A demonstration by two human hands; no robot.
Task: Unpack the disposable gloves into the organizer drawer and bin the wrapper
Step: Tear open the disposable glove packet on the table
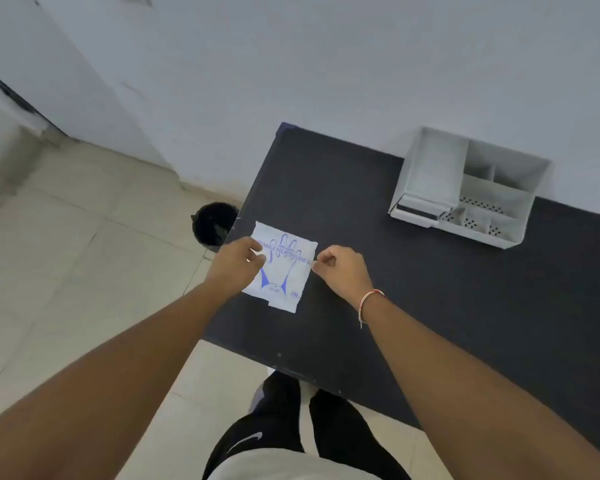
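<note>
A flat white glove packet (284, 268) with a blue hand print and lettering lies near the left edge of the dark table (430, 289). My left hand (238, 263) grips its left side, fingers curled over the plastic. My right hand (340, 266) pinches the packet's right edge between thumb and fingers. The grey organizer (471, 188) stands at the table's back right, with its small drawer (418, 209) at the front left corner. A black bin (213, 223) sits on the floor just left of the table, beyond the packet.
A white wall runs behind the table. Pale floor tiles lie to the left and below. My legs in black trousers stand at the table's near edge. The organizer has several open compartments, some with perforated bottoms.
</note>
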